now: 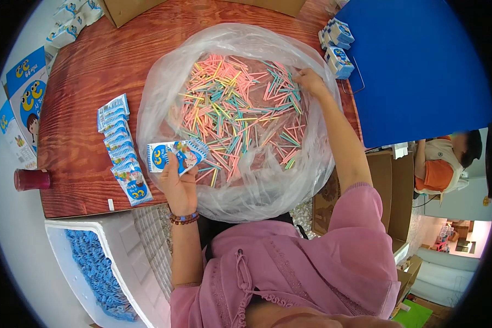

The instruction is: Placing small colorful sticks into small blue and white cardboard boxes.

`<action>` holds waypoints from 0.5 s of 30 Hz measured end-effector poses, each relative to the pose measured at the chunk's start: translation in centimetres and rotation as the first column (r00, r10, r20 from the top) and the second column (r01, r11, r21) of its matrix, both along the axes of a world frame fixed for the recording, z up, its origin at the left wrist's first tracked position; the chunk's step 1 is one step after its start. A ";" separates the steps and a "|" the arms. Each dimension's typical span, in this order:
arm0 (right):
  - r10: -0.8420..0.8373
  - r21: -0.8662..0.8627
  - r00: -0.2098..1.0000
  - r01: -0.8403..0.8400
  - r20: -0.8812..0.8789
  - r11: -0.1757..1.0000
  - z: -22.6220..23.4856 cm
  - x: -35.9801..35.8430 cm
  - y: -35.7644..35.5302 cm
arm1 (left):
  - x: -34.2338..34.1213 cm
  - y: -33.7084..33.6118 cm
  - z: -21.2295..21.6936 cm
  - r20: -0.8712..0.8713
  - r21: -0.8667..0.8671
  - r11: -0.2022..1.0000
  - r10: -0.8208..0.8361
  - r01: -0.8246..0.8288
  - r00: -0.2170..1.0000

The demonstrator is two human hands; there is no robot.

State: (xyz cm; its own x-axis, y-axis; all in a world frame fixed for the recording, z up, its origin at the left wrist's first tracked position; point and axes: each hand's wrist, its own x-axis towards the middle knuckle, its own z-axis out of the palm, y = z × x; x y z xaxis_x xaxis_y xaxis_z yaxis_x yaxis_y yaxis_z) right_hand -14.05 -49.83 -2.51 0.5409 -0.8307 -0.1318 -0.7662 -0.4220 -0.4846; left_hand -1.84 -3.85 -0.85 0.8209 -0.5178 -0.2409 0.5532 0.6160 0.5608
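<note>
I seem to be gathering, my left hand [179, 188] holding a packet [172, 154], my right hand [310, 82] at the coloured sticks [281, 87] just left of it, its grip unclear, so the next move likely calls for a light pinch

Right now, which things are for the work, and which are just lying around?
Seem part of the work:
left hand, holding blue-and-white packaging
right hand, at the coloured sticks
clear plastic bag
row of packets

Seem just lying about:
red cup
small white piece
cardboard box
</note>
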 end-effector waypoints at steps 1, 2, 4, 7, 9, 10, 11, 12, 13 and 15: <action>0.014 0.004 1.000 -0.014 -0.002 1.000 1.0 0.8 1.2 | -0.1 0.2 0.1 0.001 -0.006 1.000 0.009 -0.009 1.000; 0.049 0.076 0.998 -0.052 0.033 0.996 2.2 1.3 2.3 | -0.1 0.4 0.2 -0.002 -0.001 1.000 0.022 -0.022 1.000; 0.068 0.137 0.995 -0.077 0.069 0.988 4.4 2.1 4.3 | -0.1 0.3 0.4 0.004 0.001 1.000 -0.011 0.011 1.000; 0.251 0.034 0.870 -0.293 0.425 0.956 7.1 4.3 7.4 | 0.1 0.4 -0.2 0.004 -0.040 0.999 -0.035 0.035 0.999; 0.323 0.136 0.862 -0.401 0.390 0.906 10.8 6.4 10.5 | 0.2 0.4 -0.3 -0.011 -0.037 0.999 -0.027 0.026 1.000; 0.321 0.136 0.863 -0.399 0.391 0.907 11.5 7.2 10.9 | 0.2 0.3 -0.1 -0.021 -0.038 0.999 -0.023 0.022 1.000; 0.393 0.104 0.779 -0.499 0.488 0.861 12.0 8.0 11.1 | 0.2 0.1 0.0 -0.019 -0.037 0.999 -0.023 0.022 1.000; 0.455 0.063 0.679 -0.592 0.576 0.804 12.4 8.6 11.4 | 0.1 0.1 0.1 -0.032 -0.013 1.000 0.002 -0.002 1.000; 0.457 0.064 0.677 -0.596 0.577 0.801 12.8 9.0 12.0 | 0.1 0.3 0.3 -0.043 0.009 1.000 0.028 -0.028 0.999; 0.294 0.132 0.583 -0.578 0.757 0.805 13.6 9.7 13.2 | 0.0 1.3 0.9 -0.035 0.007 0.999 0.037 -0.037 0.999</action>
State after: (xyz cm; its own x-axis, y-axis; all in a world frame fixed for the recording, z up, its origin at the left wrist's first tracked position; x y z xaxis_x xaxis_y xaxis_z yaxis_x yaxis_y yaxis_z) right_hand -4.36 -36.58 11.07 0.8706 -0.4422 0.2156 0.0737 -0.3160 -0.9459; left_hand -1.80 -2.56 0.05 0.8303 -0.4858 -0.2733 0.5497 0.6328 0.5453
